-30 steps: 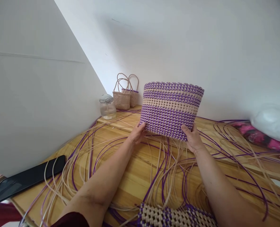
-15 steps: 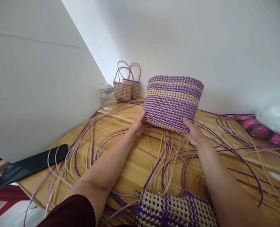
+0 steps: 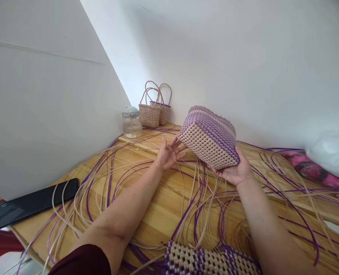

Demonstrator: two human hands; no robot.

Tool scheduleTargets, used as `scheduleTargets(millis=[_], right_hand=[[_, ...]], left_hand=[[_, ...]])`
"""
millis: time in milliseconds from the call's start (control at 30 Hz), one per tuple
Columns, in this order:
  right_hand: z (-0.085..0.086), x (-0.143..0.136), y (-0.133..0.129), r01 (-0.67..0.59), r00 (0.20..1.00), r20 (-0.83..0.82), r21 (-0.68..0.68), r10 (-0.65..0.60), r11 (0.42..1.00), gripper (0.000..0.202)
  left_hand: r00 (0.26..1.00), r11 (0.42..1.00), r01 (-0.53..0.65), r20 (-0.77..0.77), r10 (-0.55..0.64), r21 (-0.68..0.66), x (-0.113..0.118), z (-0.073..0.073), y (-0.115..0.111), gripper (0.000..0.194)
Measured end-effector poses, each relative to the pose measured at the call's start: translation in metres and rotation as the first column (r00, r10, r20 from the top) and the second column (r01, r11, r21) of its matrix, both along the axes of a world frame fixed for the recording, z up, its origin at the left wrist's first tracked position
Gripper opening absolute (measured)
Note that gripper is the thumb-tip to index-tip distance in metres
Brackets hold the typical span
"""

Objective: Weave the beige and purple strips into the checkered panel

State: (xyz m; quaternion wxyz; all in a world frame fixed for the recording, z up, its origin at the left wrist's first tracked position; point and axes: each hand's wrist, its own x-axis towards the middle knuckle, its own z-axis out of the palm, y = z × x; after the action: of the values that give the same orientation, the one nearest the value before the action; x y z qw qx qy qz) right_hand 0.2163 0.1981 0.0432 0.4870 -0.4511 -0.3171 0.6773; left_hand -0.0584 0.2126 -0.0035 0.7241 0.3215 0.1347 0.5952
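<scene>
A purple-and-beige woven basket (image 3: 211,139) is held in the air above the tabletop (image 3: 154,217), tilted so that its beige base faces the viewer and its striped wall slopes away behind. The right hand (image 3: 235,172) supports it at the lower right corner, fingers closed on it, with the thumb along the side and the other fingers beneath the base. The left hand (image 3: 169,154) is palm up, its fingers spread apart and the tips at the lower left corner; whether they touch the weave cannot be told. The step in hand appears to be a turning of the basket to present its underside; the next move, if the turning continues, would call for a steady right grip and for the left fingers to close on the free corner. Below, nearer the viewer, lies a second woven piece (image 3: 209,261), from which loose purple and beige strands (image 3: 198,214) fan across the tabletop. Farther out, a lidded clear jar (image 3: 132,125) stands beside two small handled bags (image 3: 150,115) near the wall, and a black device (image 3: 37,202) lies at the left edge.
</scene>
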Motion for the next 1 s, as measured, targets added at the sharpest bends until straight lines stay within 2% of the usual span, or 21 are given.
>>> scheduleTargets(millis=[100, 200, 433, 567, 733, 867, 1000], right_hand=[[0.000, -0.004, -0.002, -0.036, 0.997, -0.065, 0.004, 0.036, 0.999, 0.066], [-0.002, -0.007, -0.002, -0.041, 0.993, -0.108, 0.036, 0.045, 0.998, 0.069], [-0.010, -0.006, 0.001, -0.014, 0.990, -0.140, 0.107, 0.029, 0.994, 0.076], [-0.020, -0.001, 0.007, 0.031, 0.994, -0.109, 0.165, -0.013, 0.986, 0.073], [-0.033, -0.002, 0.013, 0.135, 0.991, -0.027, 0.355, -0.134, 0.925, 0.050], [-0.040, -0.014, 0.012, 0.121, 0.984, 0.046, 0.532, -0.172, 0.838, 0.076], [-0.049, -0.023, 0.010, 0.038, 0.976, 0.152, 0.584, -0.155, 0.811, 0.094]], left_hand=[[0.996, 0.995, 0.092, 0.014, -0.093, 0.042, -0.002, 0.001, -0.002, 0.072], [0.989, 0.989, 0.148, -0.030, -0.148, 0.003, -0.002, -0.001, -0.003, 0.079], [0.991, 0.990, 0.131, -0.027, -0.133, -0.055, -0.002, -0.004, -0.003, 0.082], [0.992, 0.991, 0.123, -0.012, -0.124, -0.058, -0.004, -0.003, -0.003, 0.083], [0.997, 0.996, 0.065, 0.035, -0.063, -0.055, -0.003, -0.002, -0.002, 0.087], [0.999, 0.996, -0.052, 0.003, 0.053, -0.068, 0.010, -0.010, 0.001, 0.069], [0.980, 0.972, -0.201, -0.028, 0.199, -0.121, 0.015, -0.019, 0.005, 0.057]])
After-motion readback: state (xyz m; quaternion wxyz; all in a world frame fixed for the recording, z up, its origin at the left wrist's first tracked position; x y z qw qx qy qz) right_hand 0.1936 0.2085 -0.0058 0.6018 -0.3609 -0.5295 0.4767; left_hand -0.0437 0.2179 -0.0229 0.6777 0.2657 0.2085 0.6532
